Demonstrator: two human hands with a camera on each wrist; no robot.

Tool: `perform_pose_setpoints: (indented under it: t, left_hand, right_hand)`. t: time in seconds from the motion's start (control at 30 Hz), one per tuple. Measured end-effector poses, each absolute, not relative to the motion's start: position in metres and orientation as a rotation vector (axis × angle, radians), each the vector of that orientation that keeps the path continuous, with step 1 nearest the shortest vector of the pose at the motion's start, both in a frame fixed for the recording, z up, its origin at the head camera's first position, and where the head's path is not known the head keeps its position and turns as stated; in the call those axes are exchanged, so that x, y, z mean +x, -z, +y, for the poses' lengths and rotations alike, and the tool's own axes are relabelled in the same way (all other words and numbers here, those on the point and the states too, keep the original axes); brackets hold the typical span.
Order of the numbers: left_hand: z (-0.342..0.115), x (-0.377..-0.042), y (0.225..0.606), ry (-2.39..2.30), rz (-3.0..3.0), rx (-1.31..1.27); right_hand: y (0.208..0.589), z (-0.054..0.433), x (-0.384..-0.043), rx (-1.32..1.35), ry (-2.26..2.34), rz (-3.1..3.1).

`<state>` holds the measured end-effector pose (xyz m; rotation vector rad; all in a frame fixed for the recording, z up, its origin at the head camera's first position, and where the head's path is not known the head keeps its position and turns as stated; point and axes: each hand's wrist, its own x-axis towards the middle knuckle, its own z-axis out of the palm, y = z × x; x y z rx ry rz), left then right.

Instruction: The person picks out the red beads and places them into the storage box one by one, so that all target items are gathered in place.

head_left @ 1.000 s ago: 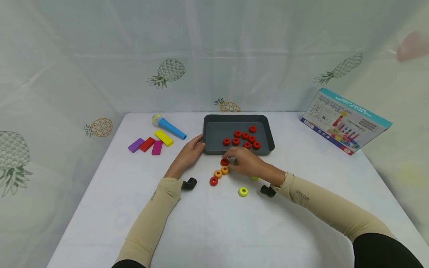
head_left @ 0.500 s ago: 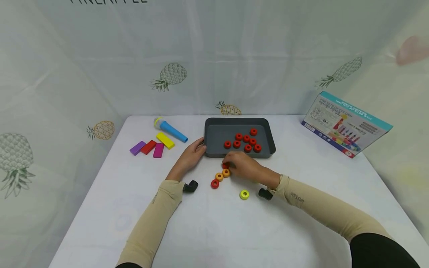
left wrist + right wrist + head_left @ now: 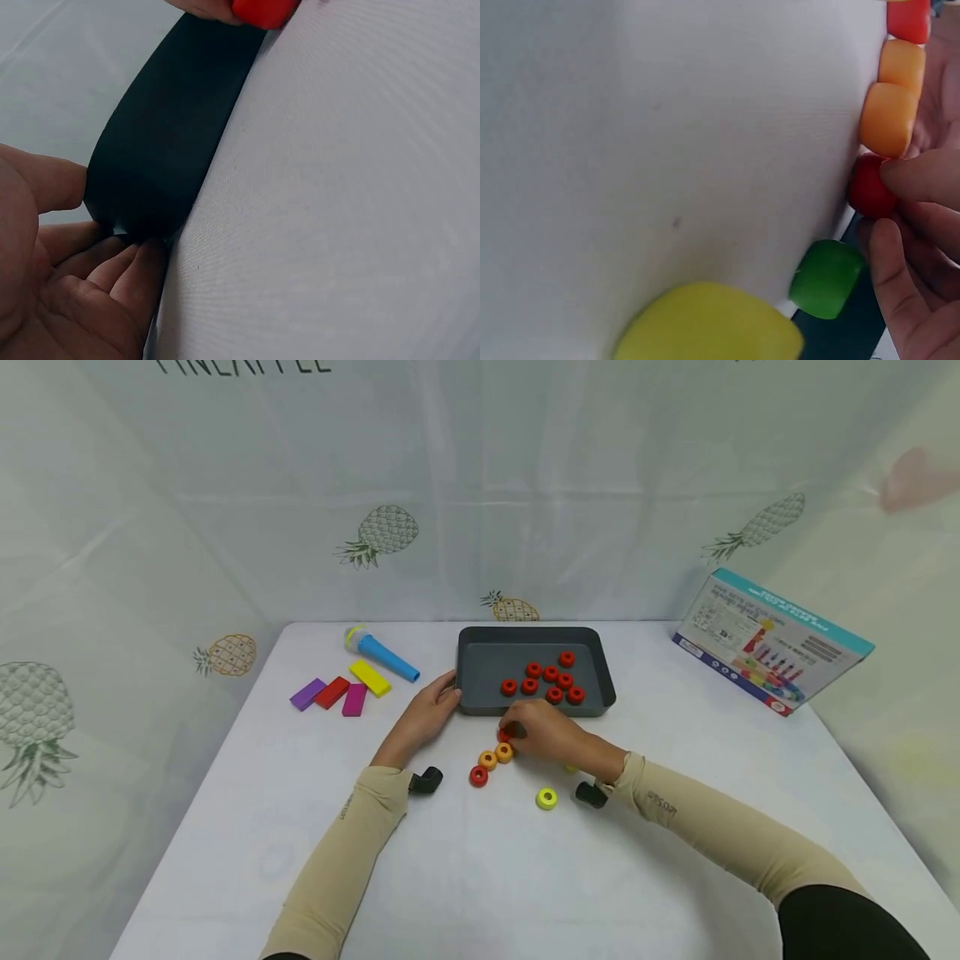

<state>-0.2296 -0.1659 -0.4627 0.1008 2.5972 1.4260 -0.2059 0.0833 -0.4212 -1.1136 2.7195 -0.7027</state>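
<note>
My left hand [image 3: 426,717] holds the near left corner of a dark grey tray [image 3: 487,652], thumb on its side and fingertips at the base in the left wrist view. Several red ring beads lie inside the tray. In front of it, my right hand [image 3: 547,731] pinches a red bead [image 3: 871,187] at the far end of a short slanting row. Two orange beads [image 3: 504,752] and another red bead [image 3: 478,776] continue that row toward me. A green bead [image 3: 826,279] sits beside the right fingers in the right wrist view, hidden under the hand in the head view.
A yellow-green bead [image 3: 547,798] lies nearer me, and another [image 3: 572,768] shows partly behind the right wrist. At the left are a blue toy microphone [image 3: 386,656] and several coloured blocks, one yellow [image 3: 370,677]. A printed box [image 3: 772,643] stands at the back right.
My right fingers have closed down onto the red bead at the row's far end; earlier they were just beside it. The left hand keeps its place on the tray. The head view has tilted slightly.
</note>
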Motion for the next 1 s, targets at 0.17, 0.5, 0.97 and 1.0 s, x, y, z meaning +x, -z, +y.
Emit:
perform_pose_setpoints:
  t: [0.17, 0.5, 0.97, 1.0]
  left_hand:
    - [-0.167, -0.23, 0.461, -1.429, 2.596, 0.103]
    - [-0.165, -0.227, 0.462, -1.416, 2.596, 0.063]
    - [-0.164, -0.226, 0.464, -1.425, 2.62, 0.102]
    - [-0.165, -0.226, 0.463, -1.425, 2.622, 0.102]
  right_hand:
    - [0.414, 0.084, -0.203, -1.078, 0.74, 2.71]
    - [0.401, 0.089, -0.204, -1.085, 0.813, 2.711]
    - [0.389, 0.091, -0.223, -1.119, 0.925, 2.763]
    - [0.388, 0.09, -0.226, -1.122, 0.932, 2.767]
